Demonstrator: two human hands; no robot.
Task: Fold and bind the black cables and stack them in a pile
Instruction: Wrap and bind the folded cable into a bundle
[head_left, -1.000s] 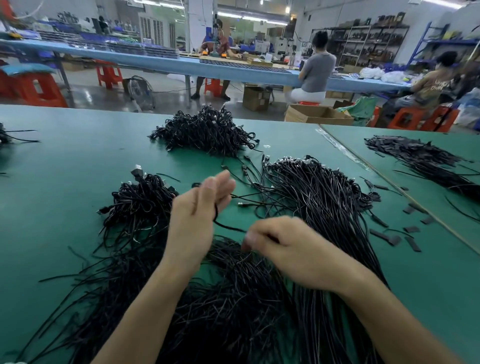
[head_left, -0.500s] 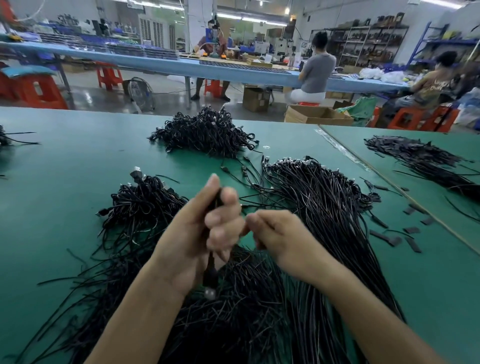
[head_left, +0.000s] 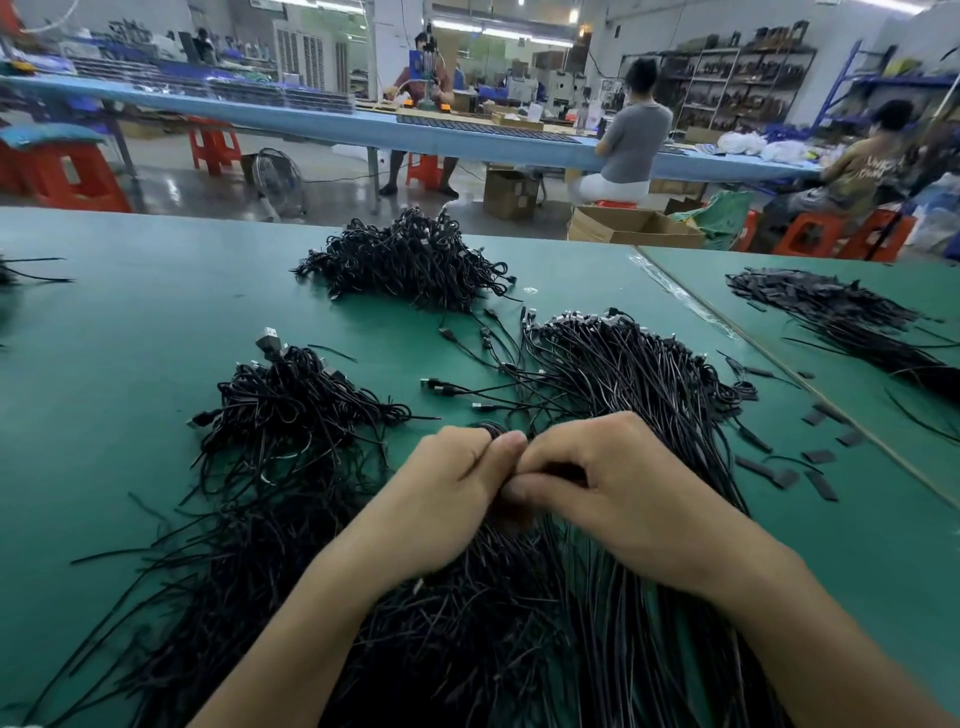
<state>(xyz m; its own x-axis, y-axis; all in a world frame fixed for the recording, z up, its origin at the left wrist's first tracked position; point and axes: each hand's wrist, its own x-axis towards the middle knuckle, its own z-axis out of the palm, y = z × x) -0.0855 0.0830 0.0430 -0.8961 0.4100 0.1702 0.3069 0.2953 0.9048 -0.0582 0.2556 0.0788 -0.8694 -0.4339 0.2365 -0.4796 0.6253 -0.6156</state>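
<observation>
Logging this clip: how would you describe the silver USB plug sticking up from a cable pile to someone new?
On the green table, look left of and beyond the left hand to the small tangled pile of black cables. The silver metal USB plug sits at its far tip. It alone pokes up bright above its pile; loose plugs nearby lie flat.

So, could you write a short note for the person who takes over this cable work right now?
Left hand and right hand: both pinch one folded cable between them, above the loose cables.
Done: bundles lie in a far pile and a left pile on the green table.
Left: bind this cable, stack it, then work through the loose cables. Black strips lie to the right.
</observation>
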